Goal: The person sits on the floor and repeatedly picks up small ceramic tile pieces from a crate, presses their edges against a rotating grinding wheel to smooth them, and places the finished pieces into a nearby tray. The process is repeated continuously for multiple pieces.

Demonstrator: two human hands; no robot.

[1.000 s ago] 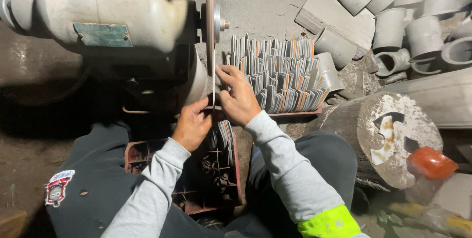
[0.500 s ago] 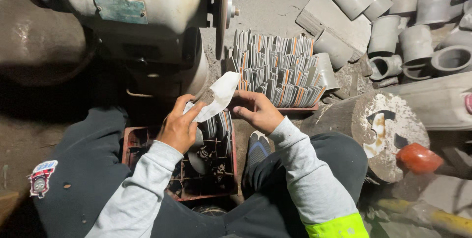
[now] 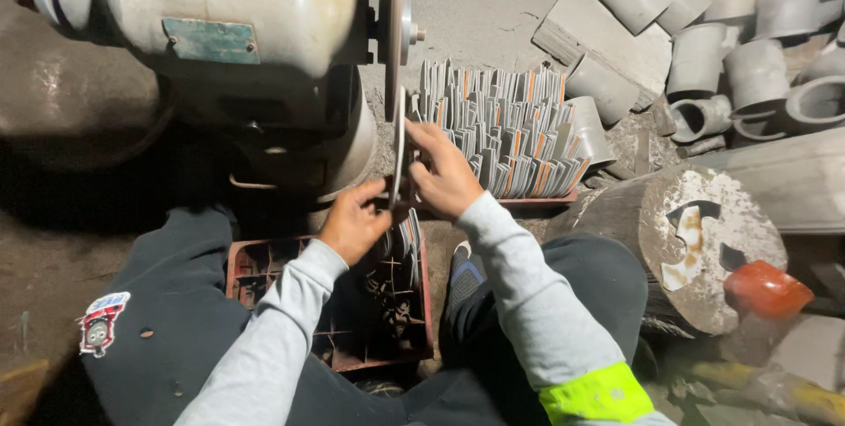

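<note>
Dusty grey floor (image 3: pixel 493 21) spreads out ahead of me, strewn at the upper right with short grey pipe sockets (image 3: pixel 704 56) lying on their sides and on end. Close in front sits the bench grinder (image 3: pixel 220 21), its pale motor housing to my left and its thin disc (image 3: pixel 395 30) standing edge-on, running straight away from me. I hold a thin flat grey piece (image 3: pixel 400 157) upright just below that disc, its long axis running up and down and its broad faces turned left and right, so it lies almost in the disc's own plane. My left hand (image 3: pixel 352 224) pinches its lower end from the left, fingers (image 3: pixel 374 190) curled in; my right hand (image 3: pixel 444 175) presses it from the right, fingers (image 3: pixel 421 134) stretched up along its upper part, nearer the disc than the left ones. Both hands are closed on it, touching it on either side. Beyond my right hand a shallow red tray (image 3: pixel 537 201) is packed with rows of like flat pieces (image 3: pixel 502 127) standing on edge, grey with orange streaks. Beneath my left wrist, between my knees, a red divided crate (image 3: pixel 264 268) holds a few more thin pieces (image 3: pixel 407 241) upright in its far right compartment; the other cells look dark, and I cannot tell what is in them. To my right lies a grey log end (image 3: pixel 704 241) with an orange lump (image 3: pixel 764 290) beside it.
</note>
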